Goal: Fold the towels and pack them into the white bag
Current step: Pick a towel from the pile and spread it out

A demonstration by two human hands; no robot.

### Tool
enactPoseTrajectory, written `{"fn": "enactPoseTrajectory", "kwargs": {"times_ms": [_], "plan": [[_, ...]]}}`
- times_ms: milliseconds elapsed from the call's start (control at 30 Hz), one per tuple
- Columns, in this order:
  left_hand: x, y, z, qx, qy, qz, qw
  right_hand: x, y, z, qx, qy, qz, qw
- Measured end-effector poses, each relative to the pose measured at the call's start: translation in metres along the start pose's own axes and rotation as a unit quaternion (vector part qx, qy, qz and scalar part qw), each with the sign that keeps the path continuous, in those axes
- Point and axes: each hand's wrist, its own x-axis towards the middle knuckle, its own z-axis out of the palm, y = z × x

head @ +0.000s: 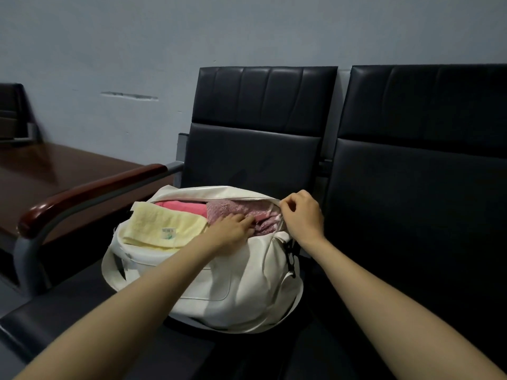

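Shows a white bag (219, 283) standing on the seat of a black chair (255, 160), its zip (260, 199) undone along most of the top. Finds three towels at the opening: a pink towel (183, 208) inside at the back left, a mauve towel (233, 211) inside to its right, and a folded yellow towel (153, 226) lying over the near left rim, partly outside the bag, with a small label (168, 233) facing up.

Catches the left hand (233, 230) laid on the mauve towel, fingers straight and pressing down into the pile, gripping nothing. Catches the right hand (300, 215) at the right end of the opening, thumb and curled fingers pinching the zip where its two sides meet; cannot tell whether the slider itself sits between them. Takes in both bare forearms (384, 292) reaching in from the lower edge, the left one crossing over the front wall of the bag.

Sets a second black chair (417, 193) just beside the first on the right, a wooden armrest (90, 193) on the left, a dark brown worktop (55, 171) beyond that, and a grey-blue wall (164, 37) behind, marked by a scuff (129, 96).
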Motion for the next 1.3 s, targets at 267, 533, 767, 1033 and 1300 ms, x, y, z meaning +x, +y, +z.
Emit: {"fn": "enactPoseTrajectory", "kwargs": {"times_ms": [267,533,767,1033,1300], "plan": [[0.038,-0.019,0.012,0.027,-0.090,-0.032,0.995,-0.007,0.007,-0.004,-0.061,-0.055,0.021,0.996],[-0.010,-0.015,-0.005,-0.046,-0.015,0.051,0.998,-0.014,0.010,-0.025,-0.073,-0.220,0.058,0.971],[-0.062,0.103,-0.016,-0.213,0.122,0.043,0.968,-0.085,0.052,-0.140,-0.028,-0.223,0.140,0.964],[-0.079,0.307,0.046,-0.247,-0.075,0.193,0.946,-0.219,0.167,-0.318,-0.079,-0.065,0.297,0.949],[-0.097,0.504,0.094,-0.304,-0.162,0.296,0.891,-0.306,0.254,-0.434,-0.178,0.048,0.405,0.895]]}}
